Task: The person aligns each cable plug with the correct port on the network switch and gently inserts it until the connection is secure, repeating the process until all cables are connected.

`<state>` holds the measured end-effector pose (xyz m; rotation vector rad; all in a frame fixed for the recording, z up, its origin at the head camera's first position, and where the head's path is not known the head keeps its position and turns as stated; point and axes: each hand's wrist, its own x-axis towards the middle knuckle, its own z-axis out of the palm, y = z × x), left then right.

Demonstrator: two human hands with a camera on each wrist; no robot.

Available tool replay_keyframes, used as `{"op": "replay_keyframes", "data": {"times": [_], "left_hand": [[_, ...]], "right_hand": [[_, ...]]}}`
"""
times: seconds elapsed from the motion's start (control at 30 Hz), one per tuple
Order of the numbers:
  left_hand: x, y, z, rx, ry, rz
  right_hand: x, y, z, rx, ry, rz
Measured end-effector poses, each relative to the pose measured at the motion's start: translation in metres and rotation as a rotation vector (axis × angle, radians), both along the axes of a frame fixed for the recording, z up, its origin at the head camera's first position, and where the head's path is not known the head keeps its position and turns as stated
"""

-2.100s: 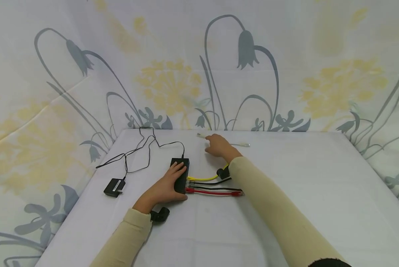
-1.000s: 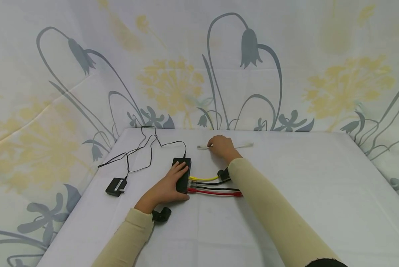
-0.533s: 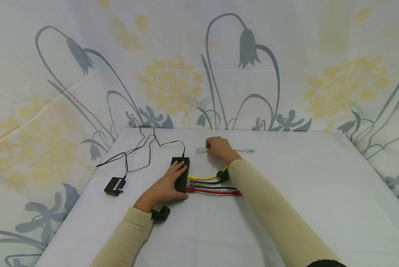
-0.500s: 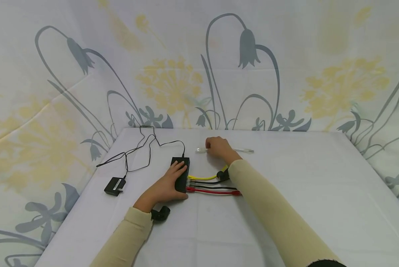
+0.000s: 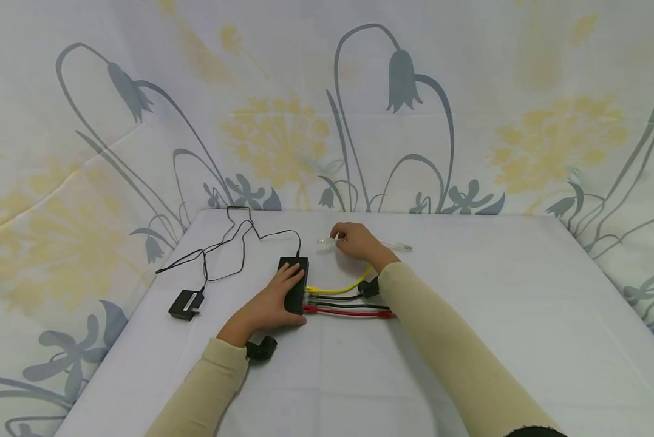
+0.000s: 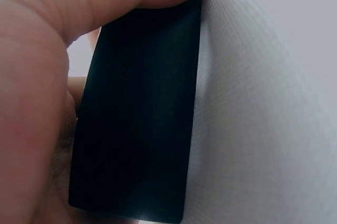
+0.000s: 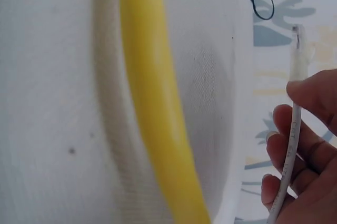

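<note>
My left hand (image 5: 269,303) grips a black network switch box (image 5: 296,297) standing on the table. In the left wrist view the thumb lies across one end of the dark box (image 6: 137,113), with other fingers partly hidden behind it. Beyond the box, my right hand (image 5: 357,241) pinches a white network cable (image 5: 325,241) near one plug. The right wrist view has the clear plug pointing up past the thumb, while the cable (image 7: 293,150) runs down along the curled fingers. A yellow cable (image 5: 337,290), two black cables (image 5: 348,306) and a red cable (image 5: 348,313) leave the box's right side.
A black power adapter (image 5: 186,304) lies at the left, joined to the box by a looped thin cord (image 5: 272,235). Black wrist cameras (image 5: 261,348) sit at both cuffs. A flowered cloth (image 5: 283,139) hangs behind the white table (image 5: 501,315).
My right hand has taken up the white cable from near the back edge and brought it slightly nearer. Its left plug now tips up in the fingers. My left hand stays on the box.
</note>
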<state>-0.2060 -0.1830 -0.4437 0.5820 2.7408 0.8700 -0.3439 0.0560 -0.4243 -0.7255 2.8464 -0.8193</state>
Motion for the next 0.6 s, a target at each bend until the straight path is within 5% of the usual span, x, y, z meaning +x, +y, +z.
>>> {"op": "replay_keyframes", "data": {"times": [0.6], "left_hand": [[-0.0001, -0.0006, 0.0010, -0.002, -0.011, -0.001]], "right_hand": [[0.0051, 0.0081, 0.0092, -0.017, 0.035, 0.052]]}}
